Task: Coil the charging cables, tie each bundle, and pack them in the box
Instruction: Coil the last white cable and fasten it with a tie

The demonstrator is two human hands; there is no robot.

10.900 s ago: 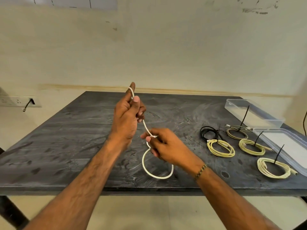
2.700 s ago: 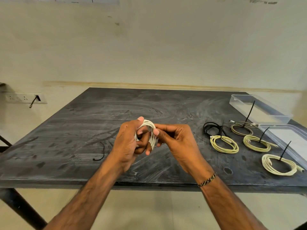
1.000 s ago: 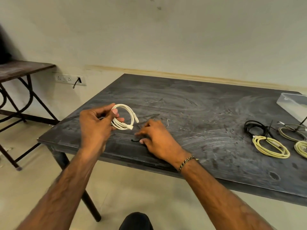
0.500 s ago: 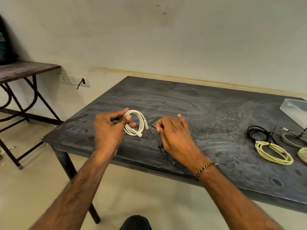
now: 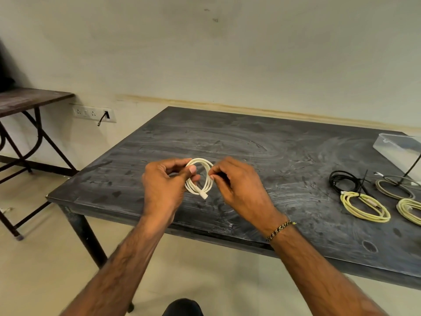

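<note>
Near the front edge of the tabletop [image 5: 284, 142], toward its left corner, the left hand [image 5: 163, 188] gripped a coiled white cable [image 5: 206, 179], thumb and fingers curled round the left side of the loops and holding them just above the surface. The right hand [image 5: 237, 185] was pinched at the coil's right side; whether it held a tie there could not be told. No tie showed on the coil, so by judgement it was wound but not yet bound.

Farther right, near the right edge, lay finished bundles: a black one [image 5: 341, 180], a yellow one [image 5: 364, 207] just in front of it, and two more partly cut off, with dark tie tails standing up.

At the far right corner sat the clear box [image 5: 396, 147]. Nothing showed in its visible part, so packing appeared still to come.
</note>
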